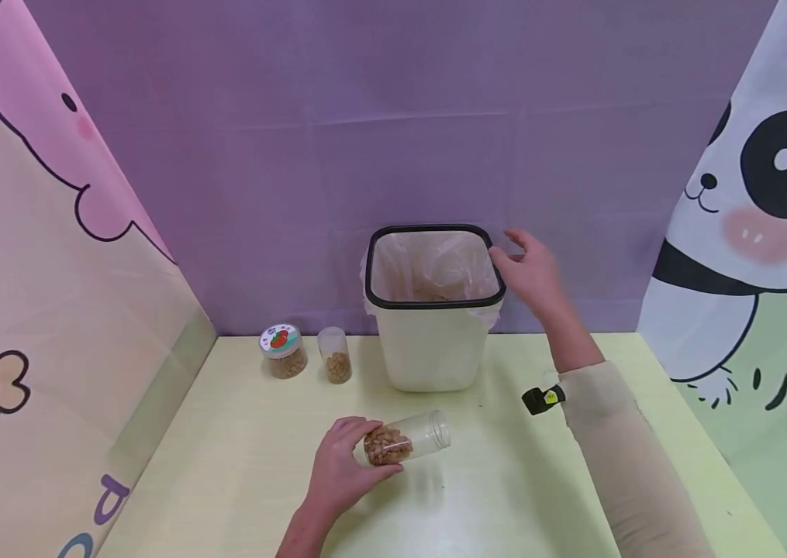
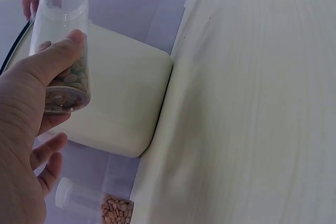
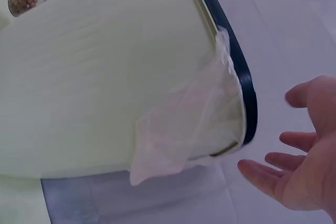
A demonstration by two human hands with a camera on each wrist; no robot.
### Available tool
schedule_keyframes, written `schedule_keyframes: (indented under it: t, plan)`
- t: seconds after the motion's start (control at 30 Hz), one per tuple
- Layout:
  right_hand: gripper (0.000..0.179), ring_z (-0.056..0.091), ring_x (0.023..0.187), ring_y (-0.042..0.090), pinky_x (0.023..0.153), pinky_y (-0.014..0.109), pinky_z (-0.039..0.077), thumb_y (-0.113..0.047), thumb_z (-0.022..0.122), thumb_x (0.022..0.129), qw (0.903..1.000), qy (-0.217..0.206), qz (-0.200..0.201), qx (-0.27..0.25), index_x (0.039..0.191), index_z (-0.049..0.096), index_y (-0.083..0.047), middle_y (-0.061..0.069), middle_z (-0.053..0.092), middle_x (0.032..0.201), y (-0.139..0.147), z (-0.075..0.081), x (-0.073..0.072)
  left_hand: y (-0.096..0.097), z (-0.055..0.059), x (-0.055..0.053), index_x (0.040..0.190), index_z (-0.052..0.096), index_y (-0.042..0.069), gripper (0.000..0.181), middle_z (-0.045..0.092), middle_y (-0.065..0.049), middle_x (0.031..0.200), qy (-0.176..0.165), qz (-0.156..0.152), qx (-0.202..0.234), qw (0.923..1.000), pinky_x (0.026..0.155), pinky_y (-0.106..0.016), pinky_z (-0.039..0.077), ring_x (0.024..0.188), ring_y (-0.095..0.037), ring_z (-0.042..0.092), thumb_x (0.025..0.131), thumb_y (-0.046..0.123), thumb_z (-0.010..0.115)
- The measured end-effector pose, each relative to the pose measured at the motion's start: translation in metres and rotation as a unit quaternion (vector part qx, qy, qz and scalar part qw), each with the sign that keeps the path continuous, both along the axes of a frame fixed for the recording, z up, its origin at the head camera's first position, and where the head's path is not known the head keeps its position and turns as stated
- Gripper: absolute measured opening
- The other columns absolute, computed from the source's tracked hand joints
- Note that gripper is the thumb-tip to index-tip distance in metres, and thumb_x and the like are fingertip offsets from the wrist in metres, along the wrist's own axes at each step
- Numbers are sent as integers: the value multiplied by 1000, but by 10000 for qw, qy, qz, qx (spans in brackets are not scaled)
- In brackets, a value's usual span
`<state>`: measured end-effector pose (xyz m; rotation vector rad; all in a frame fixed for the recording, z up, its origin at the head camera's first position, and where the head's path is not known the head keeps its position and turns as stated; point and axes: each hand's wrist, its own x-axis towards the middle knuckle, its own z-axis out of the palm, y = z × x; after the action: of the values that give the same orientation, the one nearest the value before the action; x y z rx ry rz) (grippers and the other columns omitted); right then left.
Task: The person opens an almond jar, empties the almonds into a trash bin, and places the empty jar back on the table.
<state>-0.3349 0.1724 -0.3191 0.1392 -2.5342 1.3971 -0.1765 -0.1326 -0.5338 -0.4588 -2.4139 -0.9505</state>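
My left hand [image 1: 343, 467] grips a clear plastic jar [image 1: 426, 435] tilted nearly on its side above the table. The jar's threaded, lidless mouth points right, while brown peanut-like pieces [image 1: 388, 446] lie at its base end. In the left wrist view, the thumb lies across the jar [image 2: 62, 19]. My right hand [image 1: 531, 270] holds nothing; its fingers are spread loosely beside the right side of a white bin [image 1: 431, 349] with a black rim. A thin clear liner bag [image 3: 184, 124] hangs over that rim. Small bits show inside the bin at the bottom.
A lidded jar [image 1: 284, 353] with a red fruit label stands at the back left. Beside it is another clear jar [image 1: 334, 356], partly filled with brown pieces. A purple backdrop [image 1: 281, 194] rises behind the pale table [image 1: 246, 442], and printed cloths flank both sides.
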Motion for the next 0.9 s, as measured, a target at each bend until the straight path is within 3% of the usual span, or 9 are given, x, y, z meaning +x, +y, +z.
schedule_keyframes:
  t: [0.2, 0.53, 0.73, 0.9]
  plan:
    - [61, 49, 124, 36, 96, 50, 45, -31, 57, 96, 9992, -210, 89, 327, 149, 36, -7, 16, 35, 152, -11, 0, 0, 0, 1, 0, 104, 73, 18, 64, 69, 8, 100, -40, 1, 15, 10000, 88, -37, 49, 103, -10, 57, 50, 42, 96]
    - [65, 34, 135, 39, 105, 51, 35, -27, 55, 96, 9971, -510, 187, 526, 151, 27, -4, 22, 36, 149, -14, -7, -7, 0, -2, -1, 104, 73, 18, 63, 69, 8, 100, 21, -39, -39, 10000, 89, -38, 49, 104, -11, 57, 50, 43, 95]
    - [69, 37, 132, 38, 104, 51, 36, -28, 53, 97, 9947, -862, 227, 513, 153, 21, -4, 24, 38, 146, -12, -12, -10, 1, -1, 0, 105, 73, 18, 64, 70, 8, 101, -5, -75, 4, 10000, 90, -39, 49, 105, -12, 57, 51, 44, 95]
    - [66, 45, 123, 37, 97, 50, 43, -25, 52, 96, 9937, -1043, 373, 197, 151, 23, -2, 25, 43, 140, -9, -18, -13, 0, 0, -1, 105, 73, 19, 63, 69, 9, 100, -100, -105, 1, 9999, 90, -38, 49, 105, -11, 56, 52, 44, 94]
